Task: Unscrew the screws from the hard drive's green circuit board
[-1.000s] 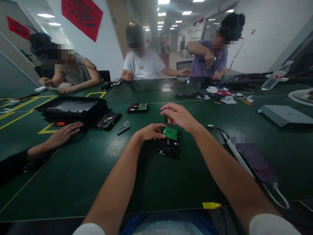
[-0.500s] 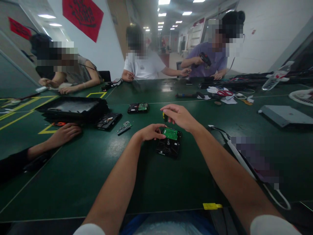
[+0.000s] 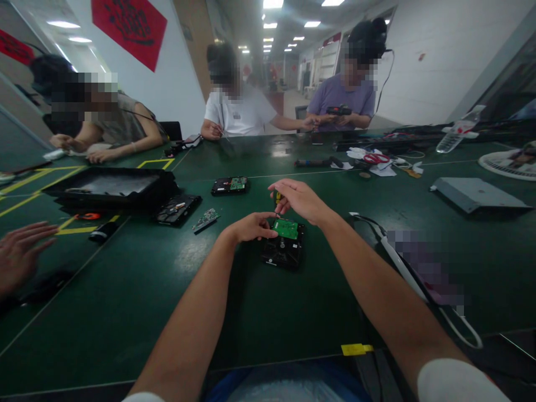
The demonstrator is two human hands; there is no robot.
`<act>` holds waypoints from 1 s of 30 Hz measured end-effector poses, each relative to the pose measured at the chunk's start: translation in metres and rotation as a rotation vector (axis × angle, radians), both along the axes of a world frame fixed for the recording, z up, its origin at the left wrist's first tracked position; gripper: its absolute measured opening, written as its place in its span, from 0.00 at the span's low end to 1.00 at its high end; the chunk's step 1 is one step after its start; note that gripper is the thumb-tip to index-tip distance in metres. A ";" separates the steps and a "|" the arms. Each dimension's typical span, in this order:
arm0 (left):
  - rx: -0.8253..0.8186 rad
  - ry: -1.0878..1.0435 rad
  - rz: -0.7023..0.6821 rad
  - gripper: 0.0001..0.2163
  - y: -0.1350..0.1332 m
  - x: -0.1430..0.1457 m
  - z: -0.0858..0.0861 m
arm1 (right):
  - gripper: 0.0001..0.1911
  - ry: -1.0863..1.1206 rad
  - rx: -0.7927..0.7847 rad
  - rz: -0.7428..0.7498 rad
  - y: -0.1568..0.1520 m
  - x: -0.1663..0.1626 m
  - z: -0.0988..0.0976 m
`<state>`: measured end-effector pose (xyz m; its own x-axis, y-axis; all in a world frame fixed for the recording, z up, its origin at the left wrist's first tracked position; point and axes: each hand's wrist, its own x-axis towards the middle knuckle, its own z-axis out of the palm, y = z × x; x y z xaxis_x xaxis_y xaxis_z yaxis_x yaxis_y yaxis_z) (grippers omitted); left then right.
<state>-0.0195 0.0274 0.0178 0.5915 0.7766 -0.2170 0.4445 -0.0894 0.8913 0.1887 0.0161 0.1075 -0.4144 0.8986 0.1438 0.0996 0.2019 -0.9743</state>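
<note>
A black hard drive (image 3: 283, 250) with a green circuit board (image 3: 285, 228) on top lies on the green table in front of me. My left hand (image 3: 251, 226) rests on the drive's left edge, fingers curled against it. My right hand (image 3: 298, 200) hovers just above the drive's far end, fingers pinched round a small screwdriver with a yellow and black handle (image 3: 277, 197); its tip points down at the board.
Another hard drive (image 3: 229, 185), an opened drive (image 3: 178, 208), a loose circuit board (image 3: 205, 219) and a black tray (image 3: 109, 188) lie to the left. A neighbour's hand (image 3: 20, 251) is at far left. A white cable (image 3: 419, 279), a grey box (image 3: 475, 194) and three seated people surround the table (image 3: 125, 290).
My right hand has lowered the screwdriver toward the board. The neighbour's hand at the left has drawn back from the small black tool near the tray. The view shifted slightly right.
</note>
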 end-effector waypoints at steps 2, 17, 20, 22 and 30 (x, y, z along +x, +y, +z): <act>0.006 0.002 0.000 0.40 -0.001 0.000 0.001 | 0.10 0.000 -0.011 0.012 0.000 0.001 0.000; 0.027 0.047 -0.007 0.36 -0.007 0.005 0.010 | 0.09 -0.060 0.098 -0.009 0.005 0.004 -0.006; 0.020 0.049 -0.001 0.37 -0.008 0.005 0.012 | 0.10 -0.028 0.066 0.006 0.006 0.004 -0.005; 0.016 0.059 0.001 0.37 -0.009 0.006 0.013 | 0.11 -0.008 0.016 -0.003 0.006 0.004 -0.004; 0.030 0.048 -0.005 0.37 -0.006 0.003 0.010 | 0.09 -0.081 0.105 -0.013 0.000 0.006 0.003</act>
<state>-0.0170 0.0211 0.0279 0.5853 0.7799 -0.2218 0.4857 -0.1182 0.8661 0.1947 0.0162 0.1101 -0.4174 0.8856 0.2038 0.1807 0.3006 -0.9365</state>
